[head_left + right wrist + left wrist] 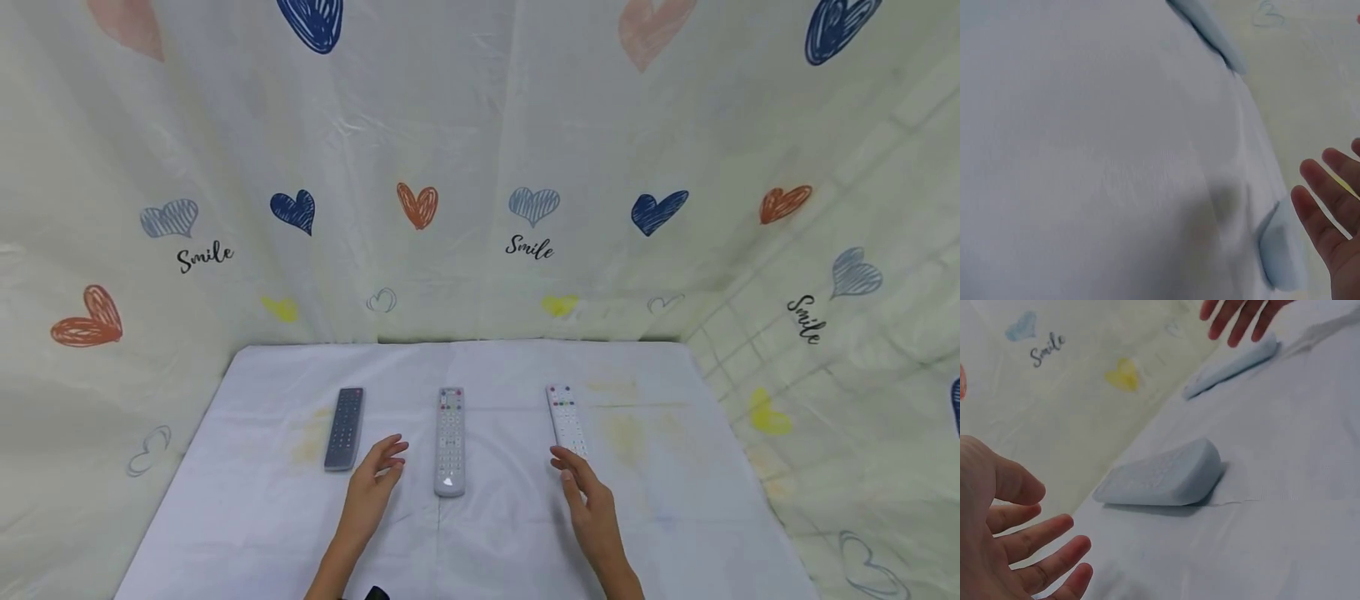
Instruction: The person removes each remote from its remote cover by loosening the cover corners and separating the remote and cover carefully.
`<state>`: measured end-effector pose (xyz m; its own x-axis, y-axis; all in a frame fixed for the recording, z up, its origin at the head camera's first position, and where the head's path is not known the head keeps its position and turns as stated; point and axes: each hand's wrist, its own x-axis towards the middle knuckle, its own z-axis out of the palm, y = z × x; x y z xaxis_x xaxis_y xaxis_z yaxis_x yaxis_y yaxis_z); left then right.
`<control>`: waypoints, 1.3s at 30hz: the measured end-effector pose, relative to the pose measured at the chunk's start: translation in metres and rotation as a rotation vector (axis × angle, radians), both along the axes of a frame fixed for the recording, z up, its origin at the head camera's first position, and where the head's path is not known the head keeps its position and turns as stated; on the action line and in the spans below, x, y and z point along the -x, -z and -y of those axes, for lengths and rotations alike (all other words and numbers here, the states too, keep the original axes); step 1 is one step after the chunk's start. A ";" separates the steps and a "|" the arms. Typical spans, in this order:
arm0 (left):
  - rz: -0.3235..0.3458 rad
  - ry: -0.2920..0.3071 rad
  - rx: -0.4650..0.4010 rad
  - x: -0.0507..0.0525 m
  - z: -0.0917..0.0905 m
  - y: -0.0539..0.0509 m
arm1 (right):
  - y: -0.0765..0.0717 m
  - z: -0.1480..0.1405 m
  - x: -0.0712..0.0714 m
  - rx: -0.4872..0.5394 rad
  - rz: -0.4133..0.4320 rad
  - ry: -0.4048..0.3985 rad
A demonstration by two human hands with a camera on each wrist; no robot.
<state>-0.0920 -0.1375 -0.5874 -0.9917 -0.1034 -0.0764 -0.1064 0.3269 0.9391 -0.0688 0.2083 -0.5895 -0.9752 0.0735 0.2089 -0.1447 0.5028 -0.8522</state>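
Observation:
Three remotes lie apart on a white-covered table: a dark grey one (344, 429) at left, a light grey one (450, 442) in the middle, a white one (567, 417) at right. My left hand (369, 492), fingers relaxed and empty, hovers between the dark and middle remotes; the left wrist view shows it beside the middle remote (1163, 475). My right hand (596, 517), also empty with fingers loosely extended, is over the lower end of the white remote and hides it. In the right wrist view the right hand (1335, 219) appears beside a remote (1284, 250).
The white cloth (510, 542) covers the table and has faint yellow stains. Behind the table and along its sides hangs a pale curtain (465, 275) printed with hearts. A small black object (377, 593) shows at the bottom edge near the left forearm.

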 end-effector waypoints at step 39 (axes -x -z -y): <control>-0.015 -0.060 0.044 0.020 -0.080 0.012 | 0.009 0.115 0.037 0.258 0.382 -0.147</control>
<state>-0.1115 -0.0580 -0.5993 -0.9847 -0.1654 -0.0556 -0.1129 0.3611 0.9257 -0.1056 0.0933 -0.5987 -0.9825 -0.0684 -0.1734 0.1496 0.2658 -0.9524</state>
